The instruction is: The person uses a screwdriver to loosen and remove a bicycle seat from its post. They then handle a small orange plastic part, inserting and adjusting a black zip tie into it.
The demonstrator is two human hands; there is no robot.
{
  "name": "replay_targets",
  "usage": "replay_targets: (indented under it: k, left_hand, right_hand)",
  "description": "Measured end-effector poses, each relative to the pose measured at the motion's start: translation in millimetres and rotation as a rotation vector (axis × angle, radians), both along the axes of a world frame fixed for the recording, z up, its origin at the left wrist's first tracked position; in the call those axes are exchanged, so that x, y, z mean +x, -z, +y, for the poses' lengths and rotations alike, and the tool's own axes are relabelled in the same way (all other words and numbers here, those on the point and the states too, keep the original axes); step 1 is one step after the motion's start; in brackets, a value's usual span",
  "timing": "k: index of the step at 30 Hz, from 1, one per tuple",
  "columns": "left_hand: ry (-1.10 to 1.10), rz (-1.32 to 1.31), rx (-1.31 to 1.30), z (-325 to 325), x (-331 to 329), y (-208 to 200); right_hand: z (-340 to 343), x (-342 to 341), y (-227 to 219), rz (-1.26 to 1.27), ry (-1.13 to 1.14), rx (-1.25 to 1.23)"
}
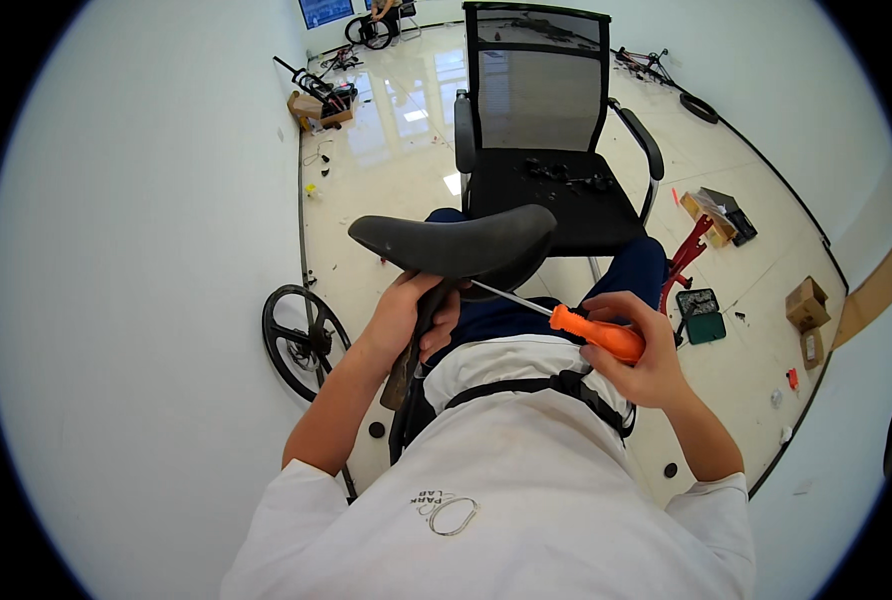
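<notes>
A black bicycle saddle [456, 240] sits above my lap, its seat post [402, 375] slanting down toward my left side. My left hand [411, 318] is wrapped around the post just under the saddle. In my right hand [638, 352] is a screwdriver [596, 331] with an orange handle, held between thumb and fingers. Its metal shaft points left and up to the underside of the saddle, close to my left hand. Where the tip meets the saddle clamp is hidden.
Facing me stands a black office chair [538, 180] with small dark parts [566, 175] on its seat. A bicycle wheel [306, 342] leans at the left wall. On the right floor lie a red frame [688, 255], a green case [704, 326] and cardboard boxes [807, 304]. Far back, a person [382, 12] sits.
</notes>
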State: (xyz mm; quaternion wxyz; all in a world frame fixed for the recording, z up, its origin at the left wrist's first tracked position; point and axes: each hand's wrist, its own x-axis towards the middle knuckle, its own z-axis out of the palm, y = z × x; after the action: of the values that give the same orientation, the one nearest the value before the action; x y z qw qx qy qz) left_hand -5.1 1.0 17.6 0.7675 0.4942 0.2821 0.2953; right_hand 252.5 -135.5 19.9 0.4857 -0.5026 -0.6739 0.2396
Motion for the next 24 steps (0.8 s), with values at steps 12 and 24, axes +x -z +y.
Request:
replay_targets:
  k: [12,24]
  left_hand:
    - [-0.109,0.179,0.138,-6,7,9]
    - [-0.189,-0.077,0.07,32,-16,25]
  right_hand:
    - [3,8,13,0.578,-0.121,-0.619]
    - [2,87,38,0.566,0.032,-0.465]
